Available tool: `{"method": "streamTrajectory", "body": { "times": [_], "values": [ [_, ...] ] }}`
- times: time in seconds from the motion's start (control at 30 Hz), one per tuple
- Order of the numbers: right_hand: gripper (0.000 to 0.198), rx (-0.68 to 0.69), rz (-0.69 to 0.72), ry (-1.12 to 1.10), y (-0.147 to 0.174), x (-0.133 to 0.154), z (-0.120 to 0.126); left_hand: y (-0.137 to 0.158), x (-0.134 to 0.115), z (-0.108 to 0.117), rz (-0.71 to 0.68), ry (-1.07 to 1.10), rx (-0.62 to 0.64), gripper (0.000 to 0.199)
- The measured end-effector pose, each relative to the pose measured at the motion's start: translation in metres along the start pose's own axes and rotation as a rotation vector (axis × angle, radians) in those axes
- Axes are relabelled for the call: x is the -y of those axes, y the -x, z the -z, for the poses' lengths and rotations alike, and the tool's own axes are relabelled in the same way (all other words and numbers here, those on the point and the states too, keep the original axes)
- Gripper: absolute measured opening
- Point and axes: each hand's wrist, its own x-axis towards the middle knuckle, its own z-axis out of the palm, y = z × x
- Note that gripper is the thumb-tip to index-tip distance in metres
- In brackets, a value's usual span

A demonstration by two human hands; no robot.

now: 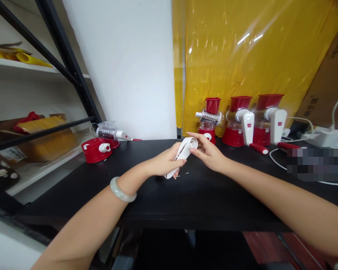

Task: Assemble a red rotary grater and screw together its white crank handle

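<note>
Over the black table I hold a white plastic crank arm [183, 150], slanted with its round hub end up and to the right. My left hand [166, 159] is wrapped round its lower part, thumb across the front. At the hub, my right hand [210, 153] grips with thumb and fingers on either side of the ring. Just behind stands a rotary grater [212, 119] with a red hopper and a metal drum, without a crank fitted. Two more rotary graters, the middle one [239, 123] and the right one [267, 122], have white crank arms with red knobs.
At the table's left are a red grater base [96, 150] and a clear grater body with a drum [108, 132]. White cables and a charger [325, 137] lie at the right. A black shelf frame [70, 63] rises on the left; the table's front edge [197, 222] is near me.
</note>
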Motion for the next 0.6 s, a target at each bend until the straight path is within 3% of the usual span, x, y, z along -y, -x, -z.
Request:
{"method": "streamTrajectory", "body": {
  "times": [0.27,0.43,0.6],
  "values": [
    [0.047,0.030,-0.047,-0.101,0.0015,-0.0015,0.0002,0.0002,0.0016,-0.0003,-0.025,-0.070,-0.002,0.044],
    [0.042,0.012,-0.080,0.010,0.0018,0.0005,0.0020,0.0016,-0.0032,-0.0011,-0.020,-0.129,0.006,0.048],
    [0.037,0.020,-0.026,0.155,0.0019,0.0041,0.0028,0.0010,-0.0028,-0.0021,-0.030,-0.189,-0.010,0.047]
  ]
}}
